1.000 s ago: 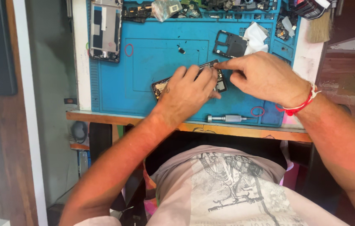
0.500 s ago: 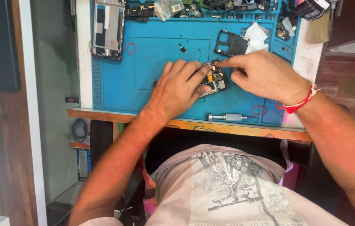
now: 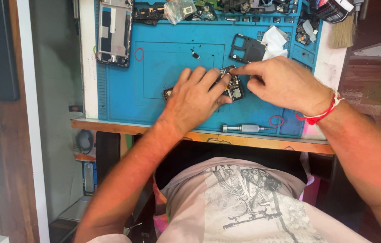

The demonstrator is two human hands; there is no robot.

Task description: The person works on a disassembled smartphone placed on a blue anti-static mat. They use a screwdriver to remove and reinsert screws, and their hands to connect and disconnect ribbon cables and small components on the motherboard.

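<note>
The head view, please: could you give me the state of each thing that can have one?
Opened phone: flat on the blue mat, insides exposed.
Left hand: pressing down on it.
Right hand: fingertips at its top edge.
Screwdriver: lying unused.
Phone frame: stripped, lying flat.
Black cover: detached.

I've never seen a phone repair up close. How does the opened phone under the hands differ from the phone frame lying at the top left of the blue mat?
The opened phone lies crosswise mid-mat, largely covered by the left hand and touched by the right hand. The phone frame lies lengthwise at the mat's far left corner, untouched and fully visible. The phone looks dark inside; the frame looks silvery. Both lie flat, opened up.
</note>
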